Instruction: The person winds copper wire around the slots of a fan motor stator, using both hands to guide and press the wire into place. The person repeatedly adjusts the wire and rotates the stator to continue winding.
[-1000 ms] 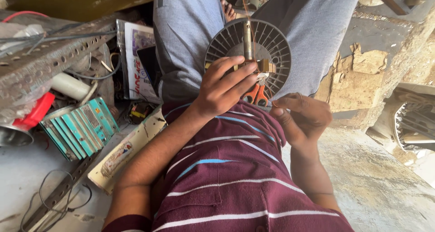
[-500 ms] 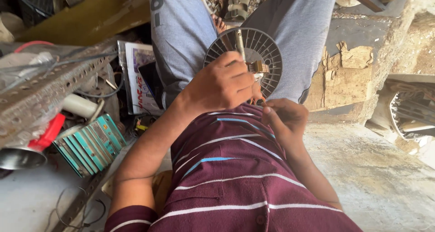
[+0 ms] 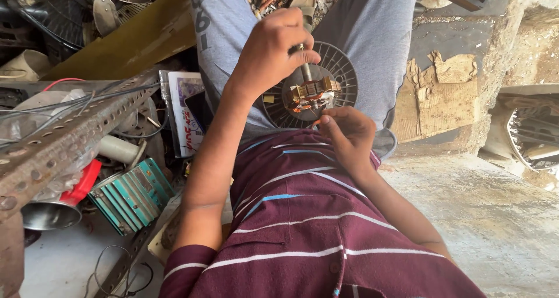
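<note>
Working on a small motor core held over the lap

The copper-wound motor core (image 3: 311, 93) is sitting against a round ribbed fan guard (image 3: 340, 71) on the grey trousers (image 3: 372, 36); the left hand (image 3: 273, 47) is pinching its shaft from above with closed fingers, while the right hand (image 3: 346, 136) is picking at the windings with narrowed fingertips. This fine work seems to call for steadiness. A perforated metal angle bar (image 3: 64, 143), teal finned blocks (image 3: 131, 196) and loose wires (image 3: 110, 263) are crowding the left.
</note>
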